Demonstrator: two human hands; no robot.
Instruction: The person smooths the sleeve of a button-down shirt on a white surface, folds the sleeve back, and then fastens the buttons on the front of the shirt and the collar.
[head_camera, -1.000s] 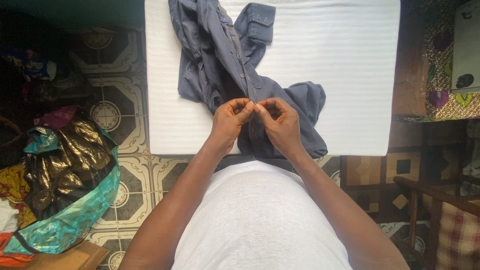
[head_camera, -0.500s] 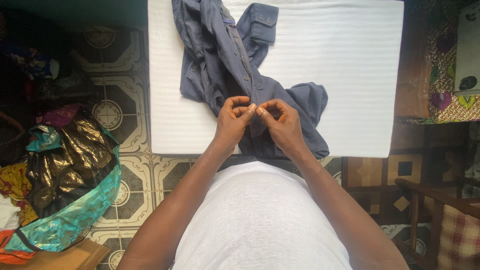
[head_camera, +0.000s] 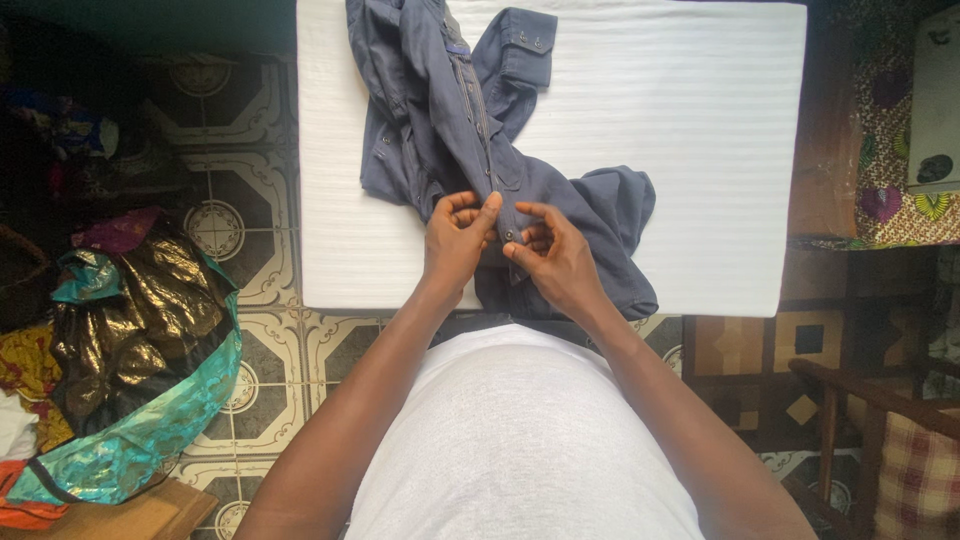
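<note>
From where I'm watching, the step in hand looks like doing up the front of the grey-blue shirt (head_camera: 470, 130) w/ both hands working the button strip at its near end. The shirt lies crumpled on the white padded counter (head_camera: 700, 150), collar end far, one cuffed sleeve (head_camera: 520, 45) flung up toward the far edge, hem bunched near-right and hanging a bit over the near edge. Left hand (head_camera: 455, 240) is curled, thumb and forefinger pinched together on the cloth edge of the placket; right hand (head_camera: 555, 255) is half-closed too, thumb and forefinger nipping the other edge right beside a small button (head_camera: 510, 236); other fingers loosely spread. The two hands are almost touching, both clamped on shirt fabric, nothing else held. My read: next move needs the button pushed thru its hole w/ the edges kept lined up, then shift along the strip; can't tell if this button is in or out yet. Off to the left on the tiled floor (head_camera: 250, 230) sits a heap of shiny teal and dark cloth (head_camera: 140, 360).
</note>
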